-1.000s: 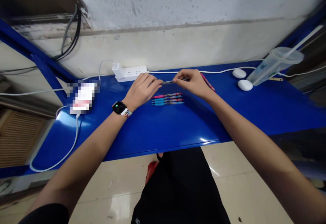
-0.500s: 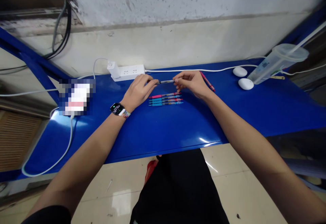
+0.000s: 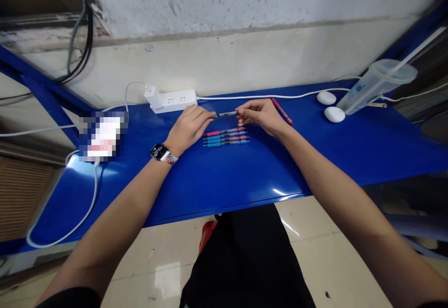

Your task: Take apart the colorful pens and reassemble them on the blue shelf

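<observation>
A slim pen (image 3: pixel 227 114) with a dark end and a clear barrel is held level between my two hands, above the blue table (image 3: pixel 224 182). My left hand (image 3: pixel 191 123) pinches its dark left end between thumb and fingers. At the other end, the thumb and index finger of my right hand (image 3: pixel 261 114) close on the barrel. Just below lies a row of several pens (image 3: pixel 226 137) side by side, pink and light blue with clear barrels. Another red pen (image 3: pixel 282 111) rests at a slant to the right of my right hand, partly hidden behind it.
A white power strip (image 3: pixel 178 100) with a plugged-in charger (image 3: pixel 153 97) stands against the wall. To the left is a blurred-out phone (image 3: pixel 105 135) on a white cable. At right are two white rounded objects (image 3: pixel 334 114) and a tilted clear plastic cup (image 3: pixel 366 86) with a straw.
The view has shifted slightly, so everything sits a little to the left. Both hands keep their pinch on the pen, with hardly any other movement.
</observation>
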### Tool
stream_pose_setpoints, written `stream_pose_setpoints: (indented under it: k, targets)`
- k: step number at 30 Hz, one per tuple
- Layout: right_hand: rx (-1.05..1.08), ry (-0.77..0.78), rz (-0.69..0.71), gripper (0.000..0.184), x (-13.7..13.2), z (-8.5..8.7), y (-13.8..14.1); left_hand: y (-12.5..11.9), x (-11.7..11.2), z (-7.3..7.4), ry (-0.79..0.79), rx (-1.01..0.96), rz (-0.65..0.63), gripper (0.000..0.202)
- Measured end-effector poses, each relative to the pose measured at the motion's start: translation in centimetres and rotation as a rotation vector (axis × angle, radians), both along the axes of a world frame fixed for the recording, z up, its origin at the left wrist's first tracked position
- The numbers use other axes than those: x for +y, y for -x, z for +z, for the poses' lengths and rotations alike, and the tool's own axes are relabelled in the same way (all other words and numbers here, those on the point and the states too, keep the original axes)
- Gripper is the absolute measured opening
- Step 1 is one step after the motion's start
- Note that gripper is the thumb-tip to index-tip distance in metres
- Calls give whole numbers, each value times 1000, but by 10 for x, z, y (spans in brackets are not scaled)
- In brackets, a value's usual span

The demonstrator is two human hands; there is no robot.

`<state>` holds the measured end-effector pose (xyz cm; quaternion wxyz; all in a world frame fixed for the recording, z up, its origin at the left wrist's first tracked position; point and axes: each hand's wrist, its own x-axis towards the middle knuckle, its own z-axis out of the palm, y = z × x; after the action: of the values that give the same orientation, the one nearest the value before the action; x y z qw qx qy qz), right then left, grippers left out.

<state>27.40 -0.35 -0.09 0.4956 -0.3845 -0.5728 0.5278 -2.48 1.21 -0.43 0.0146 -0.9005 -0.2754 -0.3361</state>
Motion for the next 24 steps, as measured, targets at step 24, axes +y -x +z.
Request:
stream_pose_setpoints:
  k: [24]
  targets:
    - [-48, -15, 14, 41, 13, -12, -8, -3, -1, -1, 3, 126, 25, 31]
